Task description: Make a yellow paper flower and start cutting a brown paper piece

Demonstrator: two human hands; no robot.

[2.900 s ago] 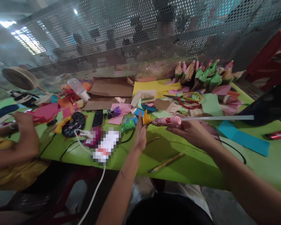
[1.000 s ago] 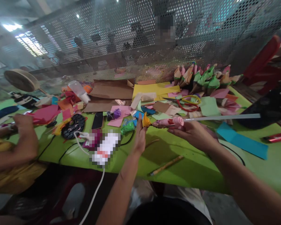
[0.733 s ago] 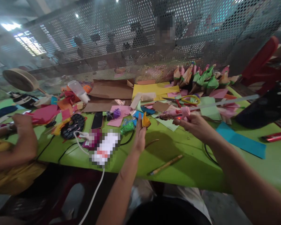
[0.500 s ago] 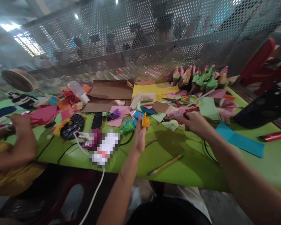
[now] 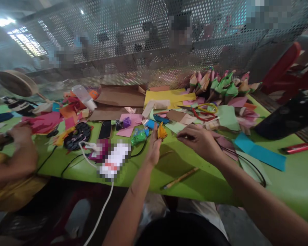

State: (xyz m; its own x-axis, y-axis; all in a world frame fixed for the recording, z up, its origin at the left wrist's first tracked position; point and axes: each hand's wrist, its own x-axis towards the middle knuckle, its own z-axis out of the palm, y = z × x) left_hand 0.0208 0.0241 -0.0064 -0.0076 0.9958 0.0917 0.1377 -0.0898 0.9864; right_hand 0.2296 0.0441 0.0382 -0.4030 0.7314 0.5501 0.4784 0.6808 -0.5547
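My left hand (image 5: 154,148) is raised above the green table, closed on a small folded orange-yellow paper piece (image 5: 162,131) that stands up by the thumb and fingertips. To the right, my right hand (image 5: 199,141) hovers with thumb and fingers pinched together and curled. Whatever may be in that pinch is hidden or too small to make out. A black cable (image 5: 254,165) loops beside the right forearm. On the tabletop below the two hands lies a slim wooden brush (image 5: 181,178). Behind the right hand are scissors with red handles (image 5: 204,117) and yellow-handled scissors (image 5: 207,108).
The green table (image 5: 149,179) carries paper scraps, a brown paper sheet (image 5: 120,97), a black phone (image 5: 105,130) and a white cable (image 5: 102,208). Paper cones (image 5: 226,85) stand back right, near a dark bottle (image 5: 279,116). A co-worker's hand (image 5: 20,131) is at left.
My right hand has moved left and slightly down toward the left hand. The pink glue gun it held is no longer in it. The cable shifted right; my left hand still holds the paper piece.
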